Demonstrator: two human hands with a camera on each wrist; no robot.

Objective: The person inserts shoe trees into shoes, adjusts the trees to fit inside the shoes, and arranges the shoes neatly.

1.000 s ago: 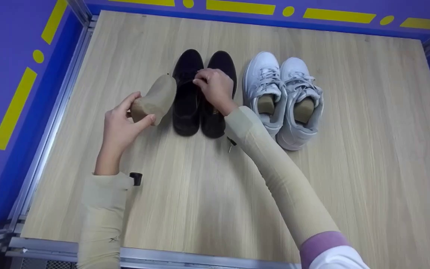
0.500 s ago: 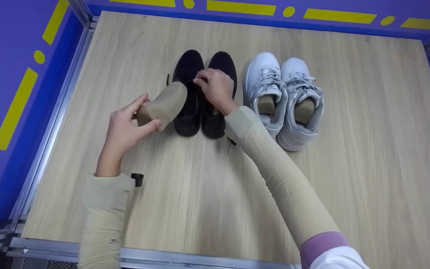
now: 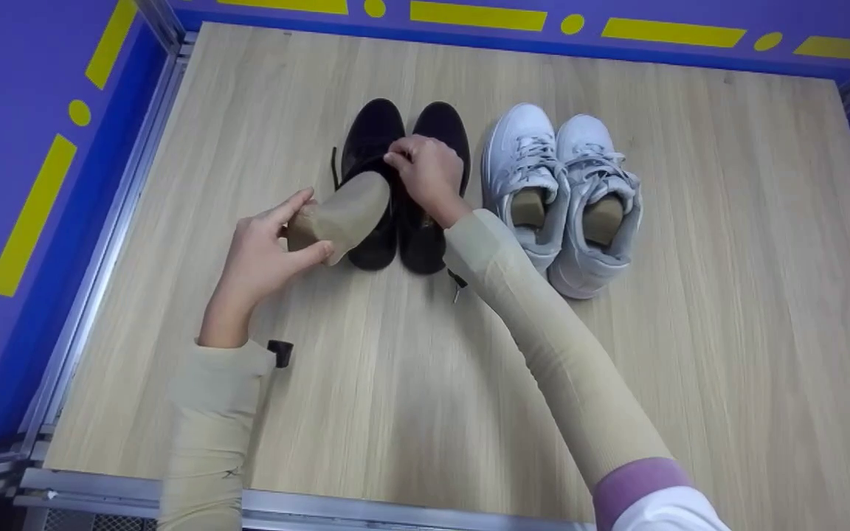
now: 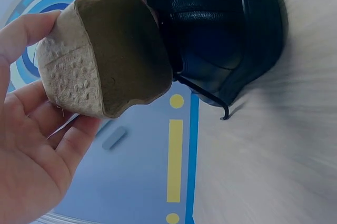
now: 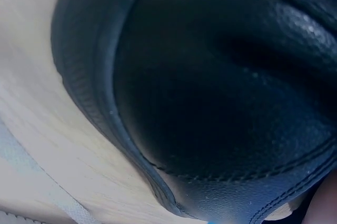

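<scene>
My left hand grips a tan moulded-pulp shoe insert by its heel end, thumb on one side and fingers on the other. The insert's rounded toe lies over the opening of the left black shoe. In the left wrist view the hollow underside of the insert shows, close beside the black leather shoe. My right hand pinches the tongue area of that shoe; its fingertips are partly hidden. Its forearm crosses above the right black shoe. A loose black lace hangs at the left shoe's side.
To the right stands a pair of white sneakers, toes pointing away, with tan inserts inside. All the shoes rest on a wood-grain board. Blue panels with yellow marks border the back and left. A metal rail runs along the front.
My left hand has carried the insert rightward and slightly toward me, from beside the left black shoe to over its opening. The right hand has stayed at the shoe's tongue.
</scene>
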